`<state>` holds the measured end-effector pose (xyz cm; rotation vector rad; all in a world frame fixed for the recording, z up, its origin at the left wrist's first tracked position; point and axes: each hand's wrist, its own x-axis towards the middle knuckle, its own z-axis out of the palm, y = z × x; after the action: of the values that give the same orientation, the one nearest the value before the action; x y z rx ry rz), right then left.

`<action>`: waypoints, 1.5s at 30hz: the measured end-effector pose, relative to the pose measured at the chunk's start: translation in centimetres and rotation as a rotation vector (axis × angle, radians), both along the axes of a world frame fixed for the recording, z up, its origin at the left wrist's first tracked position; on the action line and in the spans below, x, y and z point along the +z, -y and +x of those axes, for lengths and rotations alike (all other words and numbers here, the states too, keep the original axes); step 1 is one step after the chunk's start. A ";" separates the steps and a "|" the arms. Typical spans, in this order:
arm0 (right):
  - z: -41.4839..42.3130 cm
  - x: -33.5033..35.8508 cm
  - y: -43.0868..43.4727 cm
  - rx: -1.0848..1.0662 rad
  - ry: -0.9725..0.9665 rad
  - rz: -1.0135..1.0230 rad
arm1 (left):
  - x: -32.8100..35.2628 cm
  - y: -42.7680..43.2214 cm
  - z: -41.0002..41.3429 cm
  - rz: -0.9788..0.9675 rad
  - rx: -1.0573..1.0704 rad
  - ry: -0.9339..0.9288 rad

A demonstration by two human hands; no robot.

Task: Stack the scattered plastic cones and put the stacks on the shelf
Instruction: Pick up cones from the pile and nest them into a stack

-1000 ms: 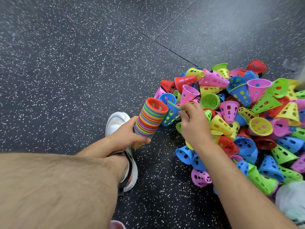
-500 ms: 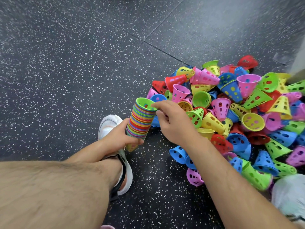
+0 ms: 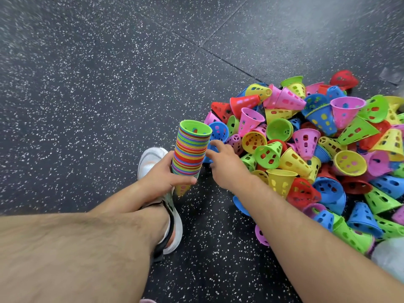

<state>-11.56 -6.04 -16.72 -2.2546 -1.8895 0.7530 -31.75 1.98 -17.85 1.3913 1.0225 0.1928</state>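
My left hand grips the lower end of a tall stack of nested cones in many colours, wide mouths up, with a green cone on top. My right hand hovers just right of the stack, fingers spread loosely, its fingertips over a blue cone at the near edge of the pile. It holds nothing. A big pile of loose perforated cones in red, yellow, green, blue, pink and purple lies on the floor to the right.
The floor is dark speckled rubber with tile seams. My bare left leg and white shoe sit below and left of the stack. A pale blurred thing lies at the right edge. No shelf is in view.
A green cone has been set on top of the stack, covering the red one. My right hand has let go of it and dropped to the stack's right side.
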 end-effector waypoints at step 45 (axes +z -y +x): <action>5.0 7.9 1.4 -0.266 -0.019 0.762 | 0.7 0.3 1.7 0.015 -0.103 -0.073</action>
<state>-6.57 -7.46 -8.82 -1.9084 -1.4606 -0.0072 -30.03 1.68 -17.12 1.4699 1.0084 0.0745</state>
